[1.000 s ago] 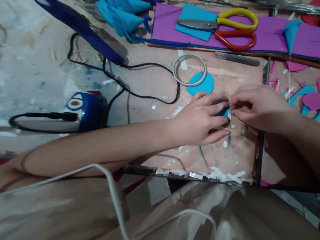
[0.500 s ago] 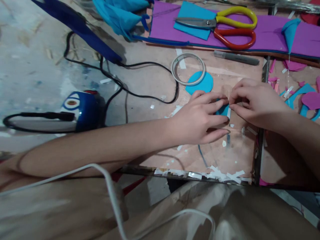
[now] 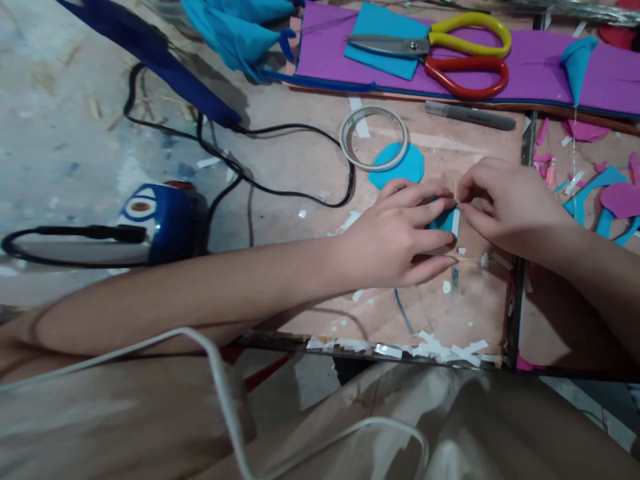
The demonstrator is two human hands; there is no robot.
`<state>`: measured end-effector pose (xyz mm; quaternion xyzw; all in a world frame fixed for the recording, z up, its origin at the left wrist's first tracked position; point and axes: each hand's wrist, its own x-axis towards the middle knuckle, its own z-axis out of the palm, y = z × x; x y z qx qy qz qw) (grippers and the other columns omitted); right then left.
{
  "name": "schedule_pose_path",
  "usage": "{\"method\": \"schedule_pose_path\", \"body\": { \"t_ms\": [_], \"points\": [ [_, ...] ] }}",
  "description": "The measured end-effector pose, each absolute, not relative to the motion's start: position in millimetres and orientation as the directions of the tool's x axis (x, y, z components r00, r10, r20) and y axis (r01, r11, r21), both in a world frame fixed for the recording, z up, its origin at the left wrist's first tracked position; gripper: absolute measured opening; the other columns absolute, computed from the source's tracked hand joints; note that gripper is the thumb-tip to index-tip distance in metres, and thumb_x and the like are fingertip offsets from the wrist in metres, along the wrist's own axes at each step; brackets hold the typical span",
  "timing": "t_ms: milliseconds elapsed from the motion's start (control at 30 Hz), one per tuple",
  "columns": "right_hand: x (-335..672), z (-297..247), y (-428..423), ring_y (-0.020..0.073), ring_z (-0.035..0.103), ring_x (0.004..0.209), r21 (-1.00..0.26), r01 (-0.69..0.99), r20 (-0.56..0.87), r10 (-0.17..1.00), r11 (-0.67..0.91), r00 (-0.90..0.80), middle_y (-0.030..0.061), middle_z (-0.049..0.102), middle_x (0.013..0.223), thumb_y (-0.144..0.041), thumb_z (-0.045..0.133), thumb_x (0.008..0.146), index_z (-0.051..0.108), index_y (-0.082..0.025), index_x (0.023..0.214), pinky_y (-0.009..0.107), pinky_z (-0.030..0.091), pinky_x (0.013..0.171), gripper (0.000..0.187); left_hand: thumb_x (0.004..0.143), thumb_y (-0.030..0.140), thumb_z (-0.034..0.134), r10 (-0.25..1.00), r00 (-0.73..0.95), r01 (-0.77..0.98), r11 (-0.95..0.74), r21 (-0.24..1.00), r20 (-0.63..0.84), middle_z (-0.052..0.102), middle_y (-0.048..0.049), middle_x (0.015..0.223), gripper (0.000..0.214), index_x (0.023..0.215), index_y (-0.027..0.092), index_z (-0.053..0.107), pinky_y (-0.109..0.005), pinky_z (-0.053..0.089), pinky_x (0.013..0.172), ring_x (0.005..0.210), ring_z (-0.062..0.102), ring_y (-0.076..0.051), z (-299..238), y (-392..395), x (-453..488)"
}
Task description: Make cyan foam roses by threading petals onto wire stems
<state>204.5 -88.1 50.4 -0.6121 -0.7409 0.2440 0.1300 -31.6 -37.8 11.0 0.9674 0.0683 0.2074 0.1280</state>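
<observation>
Under the left fingers: one blue piece (image 3: 443,221), which I have pressed down with the left hand (image 3: 393,233), spread flat and gripping nothing.
At the right fingertips: one white strip (image 3: 455,223) along that piece's right edge; the right hand (image 3: 510,207) is pinched closed by its upper end, on what I cannot tell.
Strip so far: laid along the edge, upper end unfinished, I judge.
Just beyond the left hand: one tape roll (image 3: 345,139), overlapping one blue disc (image 3: 413,163).
Farther past the pinch: one pair of scissors (image 3: 419,47), one blue cone (image 3: 579,67).
</observation>
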Motion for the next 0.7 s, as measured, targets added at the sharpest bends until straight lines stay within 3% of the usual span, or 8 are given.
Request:
{"method": "schedule_pose_path", "body": {
  "t_ms": [133,300,467,700],
  "points": [
    [206.6,48.9,-87.1,0.0247,0.068,0.091,-0.57,0.814,-0.061,0.982,0.112,-0.178,0.0056,0.07,0.093,-0.007,0.062,0.08,0.049,-0.025,0.088,0.037,0.046,0.083,0.023,0.107,0.054,0.061,0.169,0.922,0.077,-0.961,0.264,0.348,0.074,-0.0151,0.148,0.034,0.115,0.027,0.081,-0.056,0.049,0.104,0.144,0.065,-0.039,10.4,-35.2,-32.4],
    [208.3,49.1,-85.5,0.0218,0.064,0.086,-0.617,0.778,-0.047,0.981,0.121,-0.19,0.0025,0.065,0.085,-0.006,0.06,0.079,0.047,-0.026,0.087,0.036,0.044,0.081,0.025,0.105,0.055,0.062,0.192,0.951,0.094,-0.927,0.364,0.244,0.078,-0.0094,0.145,0.034,0.117,0.027,0.077,-0.059,0.041,0.111,0.143,0.065,-0.039,7.8,-34.4,-30.9],
    [209.1,47.5,-86.0,0.0231,0.063,0.085,-0.625,0.772,-0.034,0.985,0.113,-0.172,0.0015,0.062,0.079,-0.005,0.063,0.08,0.048,-0.027,0.085,0.038,0.046,0.081,0.027,0.108,0.046,0.059,0.156,0.922,0.04,-0.949,0.313,0.355,0.081,-0.0099,0.137,0.026,0.115,0.026,0.074,-0.057,0.041,0.107,0.138,0.069,-0.037,5.6,-36.5,-28.8],
    [209.9,44.9,-87.1,0.0244,0.065,0.086,-0.65,0.749,-0.005,0.985,0.126,-0.17,0.0016,0.062,0.077,-0.008,0.064,0.079,0.05,-0.026,0.085,0.039,0.046,0.08,0.023,0.107,0.052,0.06,0.171,0.919,0.079,-0.962,0.261,0.354,0.075,-0.0105,0.145,0.03,0.118,0.028,0.074,-0.056,0.04,0.111,0.142,0.064,-0.037,1.9,-36.7,-28.1]
  ]
}}
